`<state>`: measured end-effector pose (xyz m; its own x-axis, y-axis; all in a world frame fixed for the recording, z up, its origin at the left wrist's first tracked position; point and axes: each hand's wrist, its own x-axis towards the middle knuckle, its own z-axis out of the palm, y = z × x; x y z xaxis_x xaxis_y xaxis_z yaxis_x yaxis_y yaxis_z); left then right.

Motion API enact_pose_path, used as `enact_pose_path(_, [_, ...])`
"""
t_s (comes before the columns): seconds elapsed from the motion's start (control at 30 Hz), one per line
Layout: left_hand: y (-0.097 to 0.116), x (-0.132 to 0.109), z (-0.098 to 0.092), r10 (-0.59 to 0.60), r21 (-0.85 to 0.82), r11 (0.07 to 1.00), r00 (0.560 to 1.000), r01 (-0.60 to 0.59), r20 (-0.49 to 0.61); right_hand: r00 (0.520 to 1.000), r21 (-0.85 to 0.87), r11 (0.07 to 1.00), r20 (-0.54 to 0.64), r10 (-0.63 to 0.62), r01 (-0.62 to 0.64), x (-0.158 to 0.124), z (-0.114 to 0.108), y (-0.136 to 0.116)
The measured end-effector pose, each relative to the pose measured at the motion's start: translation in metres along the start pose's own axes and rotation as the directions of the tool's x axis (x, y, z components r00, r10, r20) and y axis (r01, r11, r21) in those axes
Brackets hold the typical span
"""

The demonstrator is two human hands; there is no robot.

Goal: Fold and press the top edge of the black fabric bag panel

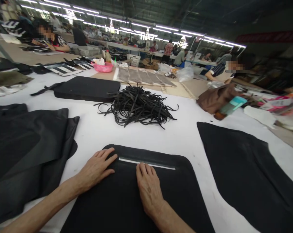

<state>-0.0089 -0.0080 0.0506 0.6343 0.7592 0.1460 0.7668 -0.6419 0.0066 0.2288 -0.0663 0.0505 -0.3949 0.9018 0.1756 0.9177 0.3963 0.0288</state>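
A large black panel (107, 204) with rounded corners lies flat in front of me on the white table surface. Near its far edge runs a narrow white strip (158, 166); whether it is a slit or a tape I cannot tell. My left hand (97, 166) rests open on the panel's far left corner, fingers spread. Over the middle of the strip, my right hand (148, 187) lies palm down, its fingers side by side and their tips at the strip's near edge. Its thumb is hidden.
Beyond the panel sits a heap of thin black strips (139, 106) beside a stack of black pieces (88, 88). Black sheets (27, 145) lie at left, another black piece (245, 171) at right. Farther off are a teal-lidded bottle (231, 107), a pink basin (102, 67) and people working.
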Motion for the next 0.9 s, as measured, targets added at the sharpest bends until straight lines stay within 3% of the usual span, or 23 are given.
enact_pose_path(0.2, [0.000,0.001,0.000,-0.029,-0.036,0.999,1.000,0.029,0.008,0.992,-0.095,0.987,-0.020,0.125,-0.126,-0.044,-0.002,0.054])
enact_pose_path(0.4, [0.006,0.002,-0.015,-0.177,-0.274,0.944,0.983,0.185,0.054,0.986,-0.230,0.959,-0.068,0.152,-0.164,-0.062,-0.014,0.083])
enact_pose_path(0.53, [0.014,0.013,-0.028,-0.268,-0.357,0.897,0.963,0.260,0.027,0.990,-0.100,0.986,-0.070,0.125,-0.131,-0.032,-0.030,0.066])
enact_pose_path(0.63, [0.019,0.026,-0.029,-0.204,-0.419,0.888,0.979,0.192,0.016,0.998,0.084,0.996,-0.042,0.039,-0.035,0.005,-0.033,0.037])
enact_pose_path(0.73, [0.020,0.036,-0.020,-0.141,-0.464,0.875,0.990,0.135,0.022,0.999,0.169,0.985,-0.027,-0.042,0.046,0.039,-0.024,0.012])
enact_pose_path(0.9, [0.016,0.039,-0.003,-0.115,-0.436,0.893,0.993,0.107,0.008,0.987,0.071,0.986,-0.068,-0.145,0.150,0.066,0.002,-0.002])
